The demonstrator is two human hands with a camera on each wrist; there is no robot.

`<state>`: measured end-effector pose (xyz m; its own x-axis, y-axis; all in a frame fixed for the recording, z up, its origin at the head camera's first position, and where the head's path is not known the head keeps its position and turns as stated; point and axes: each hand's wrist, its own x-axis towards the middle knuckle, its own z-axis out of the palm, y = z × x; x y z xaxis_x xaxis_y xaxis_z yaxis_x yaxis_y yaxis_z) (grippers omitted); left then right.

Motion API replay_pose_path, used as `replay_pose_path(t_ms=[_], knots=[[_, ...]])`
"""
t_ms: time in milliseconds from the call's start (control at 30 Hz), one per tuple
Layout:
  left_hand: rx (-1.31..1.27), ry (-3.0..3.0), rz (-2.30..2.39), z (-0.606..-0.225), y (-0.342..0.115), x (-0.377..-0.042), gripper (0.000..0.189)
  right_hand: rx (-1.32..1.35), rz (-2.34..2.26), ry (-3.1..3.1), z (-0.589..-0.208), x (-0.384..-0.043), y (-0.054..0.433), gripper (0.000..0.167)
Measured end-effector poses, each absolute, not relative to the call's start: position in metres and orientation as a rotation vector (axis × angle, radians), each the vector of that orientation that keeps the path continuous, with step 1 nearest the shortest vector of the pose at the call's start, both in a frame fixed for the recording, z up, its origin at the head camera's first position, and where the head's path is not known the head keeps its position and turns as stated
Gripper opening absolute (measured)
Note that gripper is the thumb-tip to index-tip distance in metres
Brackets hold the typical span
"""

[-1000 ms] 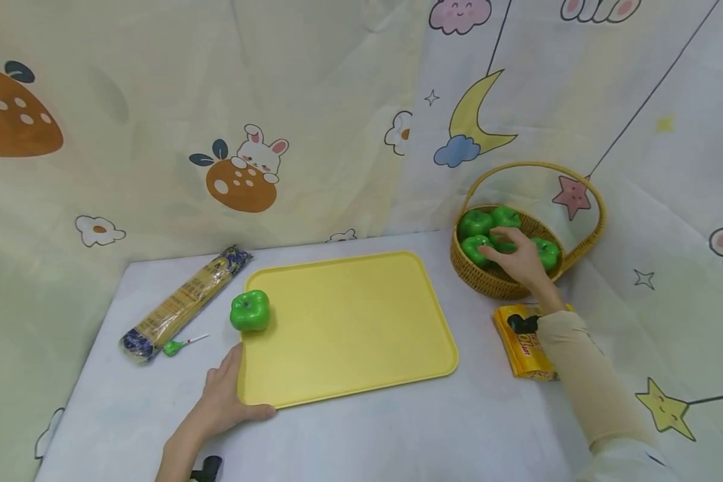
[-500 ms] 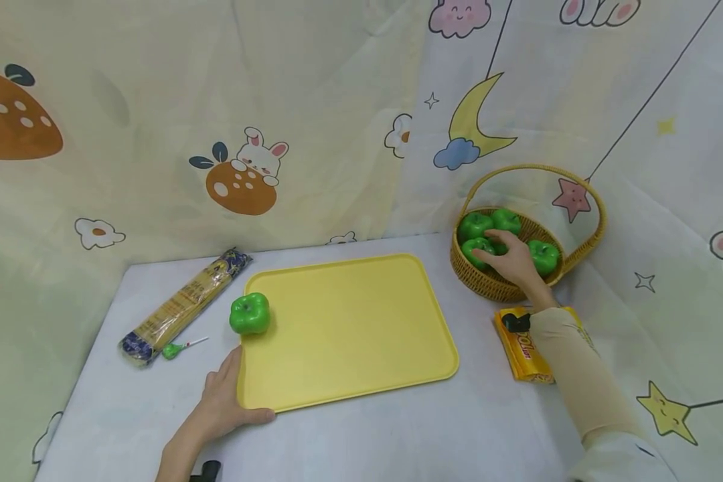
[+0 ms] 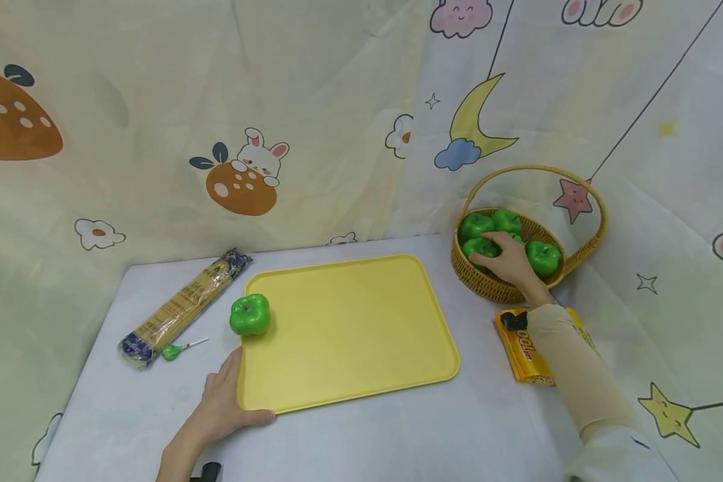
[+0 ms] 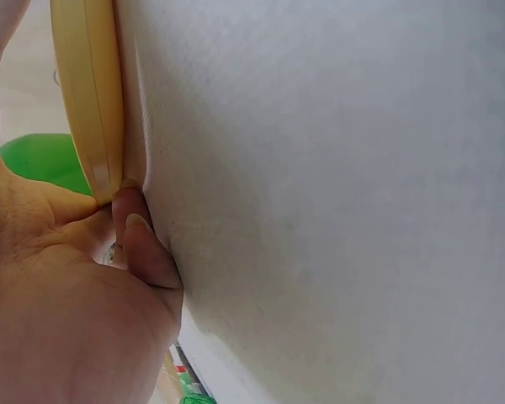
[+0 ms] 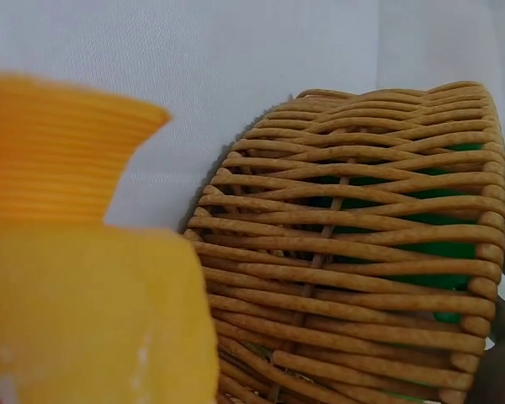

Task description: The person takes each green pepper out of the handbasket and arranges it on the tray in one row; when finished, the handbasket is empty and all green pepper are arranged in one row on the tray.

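Cupping evenly should steady this green pepper (image 3: 477, 247) in the basket (image 3: 485, 285); my right grip (image 3: 511, 259) curves round it, partly closed, while my left grip (image 3: 217, 406), spread wide, touches the yellow tray (image 3: 349, 335).

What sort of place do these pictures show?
Probably an indoor corner, perhaps arranged for recording: cartoon-printed cloth behind a white-covered table that bears a tray and basket.
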<state>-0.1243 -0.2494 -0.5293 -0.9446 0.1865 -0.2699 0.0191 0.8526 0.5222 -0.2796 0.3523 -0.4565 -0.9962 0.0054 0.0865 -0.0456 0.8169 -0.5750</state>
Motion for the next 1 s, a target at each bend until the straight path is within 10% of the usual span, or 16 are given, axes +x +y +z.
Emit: replay_pose_path(t_ms=[1000], knots=[[0.095,2.673,0.770,-0.5256,-0.2479,-0.1235,0.151,0.198,0.813,-2.864,-0.4649,-0.2805,0.3538,0.049]])
